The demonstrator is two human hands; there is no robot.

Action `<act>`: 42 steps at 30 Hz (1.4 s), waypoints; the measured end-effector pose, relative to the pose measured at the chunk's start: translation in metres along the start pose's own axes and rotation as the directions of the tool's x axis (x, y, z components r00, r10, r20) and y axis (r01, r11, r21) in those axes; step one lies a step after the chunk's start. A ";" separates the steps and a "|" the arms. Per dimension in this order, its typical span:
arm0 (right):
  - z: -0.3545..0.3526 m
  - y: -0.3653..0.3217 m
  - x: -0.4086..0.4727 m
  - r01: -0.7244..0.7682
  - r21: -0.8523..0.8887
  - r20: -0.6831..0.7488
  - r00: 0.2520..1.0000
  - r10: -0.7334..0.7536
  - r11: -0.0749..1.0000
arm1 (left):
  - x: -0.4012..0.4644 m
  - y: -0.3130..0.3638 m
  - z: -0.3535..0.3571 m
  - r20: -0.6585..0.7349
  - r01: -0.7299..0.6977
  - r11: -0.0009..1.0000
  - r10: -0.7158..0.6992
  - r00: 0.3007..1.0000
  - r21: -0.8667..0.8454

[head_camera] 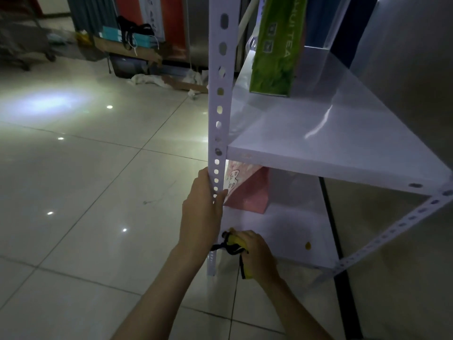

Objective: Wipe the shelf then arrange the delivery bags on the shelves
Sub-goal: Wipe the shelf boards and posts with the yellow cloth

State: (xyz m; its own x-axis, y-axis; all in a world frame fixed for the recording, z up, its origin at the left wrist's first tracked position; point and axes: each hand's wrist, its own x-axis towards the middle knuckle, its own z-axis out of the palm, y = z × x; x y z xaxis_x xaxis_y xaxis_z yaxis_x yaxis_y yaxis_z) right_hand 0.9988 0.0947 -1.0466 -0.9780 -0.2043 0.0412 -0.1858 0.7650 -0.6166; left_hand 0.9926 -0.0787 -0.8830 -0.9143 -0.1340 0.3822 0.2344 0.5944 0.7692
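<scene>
Cloth, yellow with black trim, sits bunched in the right hand, pressed on the bottom shelf near its front corner. Shelf length runs away rightward from that hand, the nearer one. Left hand grips the perforated upright. Beyond the knuckles stands a pink bag.

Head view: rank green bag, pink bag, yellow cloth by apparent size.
1. green bag
2. pink bag
3. yellow cloth, mostly hidden by the right hand
The bags' true sizes are unsure: the green is cropped, the pink partly hidden.
</scene>
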 end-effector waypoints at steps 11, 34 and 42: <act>0.020 -0.004 0.077 -0.227 -0.054 -0.160 0.963 0.216 0.973 | 0.005 0.000 -0.001 0.069 0.047 0.999 -0.047 0.997 0.000; 0.030 0.010 0.066 -0.136 -0.234 -0.209 0.974 0.087 0.963 | 0.020 0.000 -0.010 0.195 0.073 0.994 -0.087 0.977 0.075; 0.037 0.008 0.065 -0.088 -0.270 -0.230 0.973 0.025 0.959 | 0.019 0.009 -0.012 0.234 0.080 0.994 -0.094 0.968 0.067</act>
State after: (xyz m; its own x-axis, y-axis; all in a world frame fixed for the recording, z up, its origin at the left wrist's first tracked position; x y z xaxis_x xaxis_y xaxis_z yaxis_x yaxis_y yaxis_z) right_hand 0.9368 0.0654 -1.0778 -0.9779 -0.0392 0.2052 -0.1171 0.9164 -0.3828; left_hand 0.9813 -0.0852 -0.8628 -0.9841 -0.0002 0.1778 0.1374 0.6338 0.7612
